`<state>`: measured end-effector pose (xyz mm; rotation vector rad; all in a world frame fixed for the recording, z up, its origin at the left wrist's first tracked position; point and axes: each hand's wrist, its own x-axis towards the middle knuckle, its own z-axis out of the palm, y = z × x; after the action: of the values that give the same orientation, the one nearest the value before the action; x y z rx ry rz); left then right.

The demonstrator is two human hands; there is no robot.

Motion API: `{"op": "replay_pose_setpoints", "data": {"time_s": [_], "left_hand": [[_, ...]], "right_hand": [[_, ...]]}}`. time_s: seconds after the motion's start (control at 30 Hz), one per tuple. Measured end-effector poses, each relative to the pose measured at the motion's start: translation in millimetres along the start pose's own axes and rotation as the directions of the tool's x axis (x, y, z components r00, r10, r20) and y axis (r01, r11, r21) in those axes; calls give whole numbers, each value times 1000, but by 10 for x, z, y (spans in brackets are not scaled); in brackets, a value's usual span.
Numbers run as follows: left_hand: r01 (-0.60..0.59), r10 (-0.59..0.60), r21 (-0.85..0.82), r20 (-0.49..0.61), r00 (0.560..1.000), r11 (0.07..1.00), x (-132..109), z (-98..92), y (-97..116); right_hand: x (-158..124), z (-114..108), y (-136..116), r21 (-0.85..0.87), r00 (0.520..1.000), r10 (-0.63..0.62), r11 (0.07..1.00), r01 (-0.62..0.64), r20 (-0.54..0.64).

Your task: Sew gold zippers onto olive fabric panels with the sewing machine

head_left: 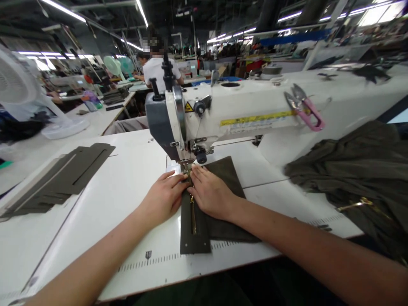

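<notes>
At the sewing machine's presser foot (pixel 186 166) lies a dark olive strip (pixel 197 244) with a long slot. A gold-toothed zipper (pixel 194 219) shows inside the slot. My left hand (pixel 165 193) reaches over the strip's left edge, fingers stretched toward the foot. Flat on the strip and on a wider olive fabric panel (pixel 228 187), my right hand (pixel 212 191) rests with its fingers extended close to the needle area. Both thumbs are near the zipper. The needle tip and the cloth under my fingers are hidden.
Left on the table is a stack of slotted olive pieces (pixel 70 178). Bunched olive cloth (pixel 350 165) with a gold zipper lies at right. Pink-handled thread snips (pixel 306 108) sit on the machine arm (pixel 248 102). A white fan (pixel 63 127) and a person (pixel 159 68) are beyond.
</notes>
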<state>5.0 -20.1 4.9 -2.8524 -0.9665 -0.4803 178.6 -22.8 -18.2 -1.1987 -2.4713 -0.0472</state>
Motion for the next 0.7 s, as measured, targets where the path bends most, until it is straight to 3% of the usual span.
{"op": "replay_pose_setpoints", "data": {"time_s": [0.2,0.43,0.57,0.7], "left_hand": [[33,-33,-5,-22,999,999,59,35,2],[84,-83,22,-43,996,996,76,77,-24],[70,-70,-3,-75,995,998,-17,63,35],[44,-54,-82,-123,991,996,-173,38,193]], "right_hand": [[51,3,128,6,997,-57,998,57,-55],[80,-61,208,161,980,-113,977,140,-163],[-81,-216,54,67,988,-58,995,69,-146],[-442,-426,-241,111,984,-134,983,147,-120]]}}
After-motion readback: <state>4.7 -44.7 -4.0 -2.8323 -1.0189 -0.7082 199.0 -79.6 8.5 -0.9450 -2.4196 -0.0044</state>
